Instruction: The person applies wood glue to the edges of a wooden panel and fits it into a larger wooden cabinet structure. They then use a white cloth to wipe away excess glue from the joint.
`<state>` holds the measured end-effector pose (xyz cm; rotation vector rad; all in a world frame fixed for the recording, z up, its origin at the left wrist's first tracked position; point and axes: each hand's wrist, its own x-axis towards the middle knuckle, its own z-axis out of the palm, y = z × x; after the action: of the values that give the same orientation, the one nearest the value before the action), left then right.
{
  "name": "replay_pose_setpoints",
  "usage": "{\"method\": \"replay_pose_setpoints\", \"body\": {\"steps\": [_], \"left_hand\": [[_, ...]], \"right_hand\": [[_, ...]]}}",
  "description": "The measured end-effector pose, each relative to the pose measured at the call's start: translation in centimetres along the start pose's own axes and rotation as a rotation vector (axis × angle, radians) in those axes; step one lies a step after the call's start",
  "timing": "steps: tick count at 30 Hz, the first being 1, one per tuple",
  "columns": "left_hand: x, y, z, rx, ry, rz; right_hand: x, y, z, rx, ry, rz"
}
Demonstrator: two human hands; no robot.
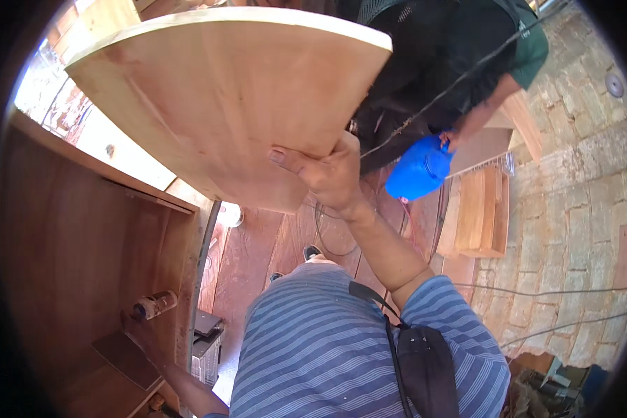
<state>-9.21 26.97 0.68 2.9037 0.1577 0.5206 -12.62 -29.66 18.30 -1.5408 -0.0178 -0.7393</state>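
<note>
My right hand [331, 171] grips the lower right edge of a large pale wooden board [223, 104]. The thumb lies on the board's face and the other fingers are hidden behind it. The board is held up in front of me, its far edge curving across the top. My left arm reaches into the brown wooden cabinet [63, 230] at the left. There my left hand [136, 330] is in shadow, beside a bottle [155, 305] with a dark cap and a flat dark panel [127, 359]. Its fingers are too dim to make out.
A person in dark clothes [453, 63] stands beyond the board, a hand [460, 136] on a blue plastic jug [419, 168]. Wooden pieces [482, 212] lie by the brick surface [550, 230] at the right. Cables [550, 289] cross there. A white container [231, 214] stands on the reddish floor [258, 240].
</note>
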Motion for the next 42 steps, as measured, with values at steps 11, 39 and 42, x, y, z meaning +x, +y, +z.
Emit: {"method": "replay_pose_setpoints", "body": {"steps": [11, 39, 42], "left_hand": [[1.0, 2.4, -2.9, -0.041, -0.121, 0.052], [3.4, -2.3, -2.0, 0.037, -0.148, 0.110], [4.2, -2.8, -1.6, 0.006, -0.175, 0.117]], "right_hand": [[0.5, 0.5, -0.5, 0.009, -0.020, -0.018], [1.4, -0.1, 0.2, 0.071, -0.086, 0.044], [1.3, 0.5, 0.0, 0.094, -0.079, 0.053]]}}
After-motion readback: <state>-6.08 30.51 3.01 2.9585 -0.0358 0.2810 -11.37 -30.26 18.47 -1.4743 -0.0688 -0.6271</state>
